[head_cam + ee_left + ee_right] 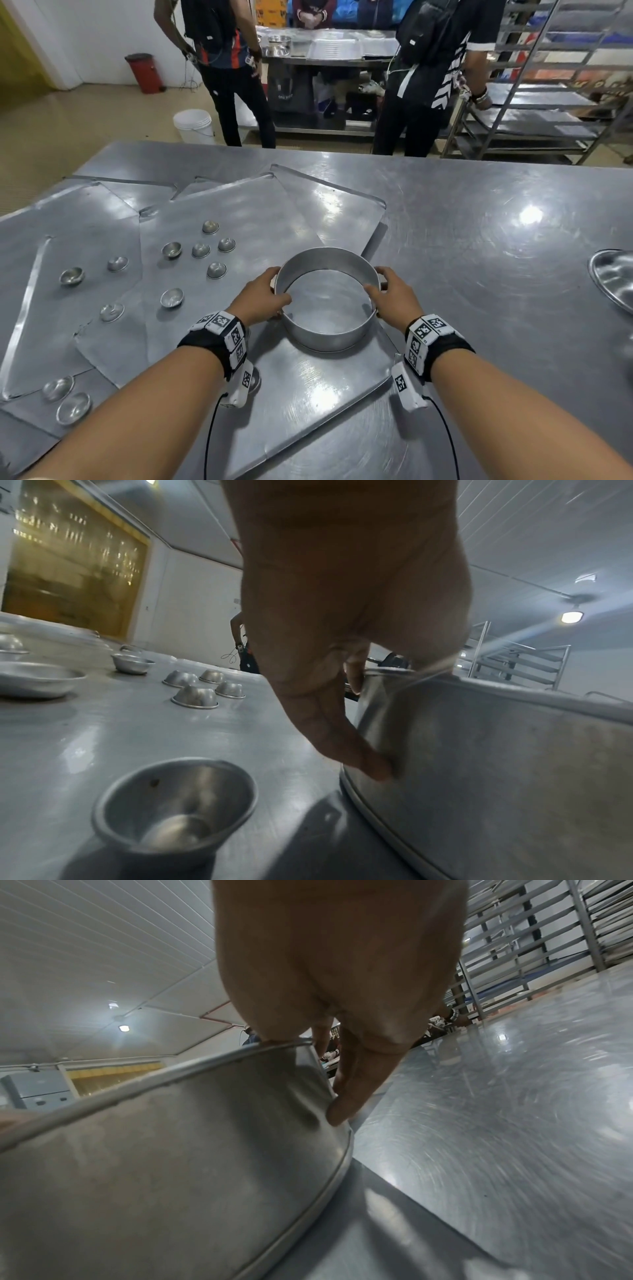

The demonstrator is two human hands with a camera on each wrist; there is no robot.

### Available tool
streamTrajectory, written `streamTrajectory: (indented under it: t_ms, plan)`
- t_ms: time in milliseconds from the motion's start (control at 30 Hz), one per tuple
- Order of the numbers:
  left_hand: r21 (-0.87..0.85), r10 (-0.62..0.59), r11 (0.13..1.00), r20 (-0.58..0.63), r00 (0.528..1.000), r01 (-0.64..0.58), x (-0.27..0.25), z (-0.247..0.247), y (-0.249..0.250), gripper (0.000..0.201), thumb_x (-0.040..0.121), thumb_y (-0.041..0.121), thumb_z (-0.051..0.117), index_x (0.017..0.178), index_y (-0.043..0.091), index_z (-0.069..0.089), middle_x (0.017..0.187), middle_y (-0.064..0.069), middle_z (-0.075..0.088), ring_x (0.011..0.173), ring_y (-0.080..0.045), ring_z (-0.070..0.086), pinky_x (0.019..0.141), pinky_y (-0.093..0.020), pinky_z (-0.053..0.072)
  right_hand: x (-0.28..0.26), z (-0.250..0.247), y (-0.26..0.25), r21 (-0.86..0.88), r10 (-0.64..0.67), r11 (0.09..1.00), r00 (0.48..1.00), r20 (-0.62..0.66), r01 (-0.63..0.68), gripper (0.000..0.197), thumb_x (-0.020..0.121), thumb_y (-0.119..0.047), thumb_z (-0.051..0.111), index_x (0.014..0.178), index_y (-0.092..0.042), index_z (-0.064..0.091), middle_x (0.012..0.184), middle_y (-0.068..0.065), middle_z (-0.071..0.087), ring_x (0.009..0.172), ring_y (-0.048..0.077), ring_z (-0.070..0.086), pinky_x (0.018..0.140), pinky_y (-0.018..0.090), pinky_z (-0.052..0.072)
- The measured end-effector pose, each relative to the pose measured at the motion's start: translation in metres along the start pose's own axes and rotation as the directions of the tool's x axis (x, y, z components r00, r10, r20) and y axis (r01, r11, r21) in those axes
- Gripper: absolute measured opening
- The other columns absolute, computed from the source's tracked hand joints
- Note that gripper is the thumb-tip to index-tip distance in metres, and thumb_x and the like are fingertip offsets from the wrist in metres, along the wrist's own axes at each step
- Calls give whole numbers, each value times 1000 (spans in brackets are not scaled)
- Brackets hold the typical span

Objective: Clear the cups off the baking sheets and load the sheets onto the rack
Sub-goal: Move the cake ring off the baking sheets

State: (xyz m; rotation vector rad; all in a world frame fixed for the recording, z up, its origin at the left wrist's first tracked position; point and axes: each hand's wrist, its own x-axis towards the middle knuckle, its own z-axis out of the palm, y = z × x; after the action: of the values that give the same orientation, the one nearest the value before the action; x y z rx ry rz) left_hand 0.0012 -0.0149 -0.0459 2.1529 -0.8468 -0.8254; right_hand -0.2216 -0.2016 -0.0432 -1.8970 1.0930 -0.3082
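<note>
Cups [200, 250] lie scattered on overlapping baking sheets [260, 219] at nine o'clock of the round pan [327, 298], whose rim my left hand [262, 298] and right hand [394, 296] grip with curled fingers [342, 739], rack [534, 113] at one o'clock beyond the tabletop [479, 222].

My table [479, 212] is scuffed, shiny steel; the pan [329, 329] I hold is dull, matt metal, the sheets [239, 219] brushed grey, the cups [172, 297] polished.
</note>
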Motion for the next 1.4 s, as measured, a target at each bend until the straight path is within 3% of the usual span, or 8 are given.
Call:
streamTrajectory:
  t_ms: [133,233,400,567,733,1033,1300,1400]
  plan:
    - [-108,-11,994,84,996,21,-3,-4,0,67,80,13,65,139,39,46,85,-11,72,71,-28,70,69,-50,63,-3,-2,-1,60,26,998,1000,8,-27,35,97,-35,58,132,-32,51,107,5,66,84,25,71,74,48,62]
    - [-137,20,991,89,996,-7,-6,-5,6,67,84,8,64,142,38,46,85,-11,69,66,-23,67,65,-42,63,-9,-8,-2,113,39,993,999,21,-42,30,99,-30,55,129,-28,49,105,5,67,78,27,72,68,45,63]
    - [-151,96,985,77,992,-84,-4,0,23,72,85,4,61,144,40,42,116,-14,65,65,-26,69,62,-38,61,-18,-25,5,189,53,981,998,-15,-49,30,96,-23,56,125,-30,50,111,3,65,89,23,70,69,41,63]
    - [-141,174,976,47,984,-166,-5,14,50,67,84,8,61,140,42,44,128,-6,60,99,-23,69,72,-43,64,-28,-47,17,277,67,960,994,-82,-42,38,89,-20,57,117,-45,53,112,-2,69,96,19,71,76,47,63]
    - [-231,201,955,44,979,-186,-5,43,73,65,89,12,62,141,46,42,138,-1,56,104,-21,68,72,-44,64,-41,-72,29,374,83,927,979,-185,-8,38,90,-10,59,115,-39,56,113,-5,67,99,20,70,73,48,63]
    - [-382,249,905,122,961,-187,-1,107,120,65,86,-6,59,134,35,46,128,19,55,103,-25,71,75,-46,63,-54,-123,70,447,148,895,947,-284,-6,37,94,-12,57,119,-39,55,119,-7,65,98,20,71,73,45,64]
    - [-347,244,921,161,956,-177,7,158,141,67,87,-4,55,130,46,51,130,15,61,99,-28,71,75,-51,63,-55,-155,110,469,223,879,941,-256,-81,41,87,-12,55,112,-44,60,105,-13,71,96,25,72,69,49,63]
    - [-350,217,926,178,960,-144,10,176,144,63,88,-9,53,128,38,53,124,12,63,100,-28,70,74,-51,63,-53,-163,124,450,251,884,939,-235,-124,43,85,-13,54,113,-45,61,100,-11,70,94,25,71,69,49,63]
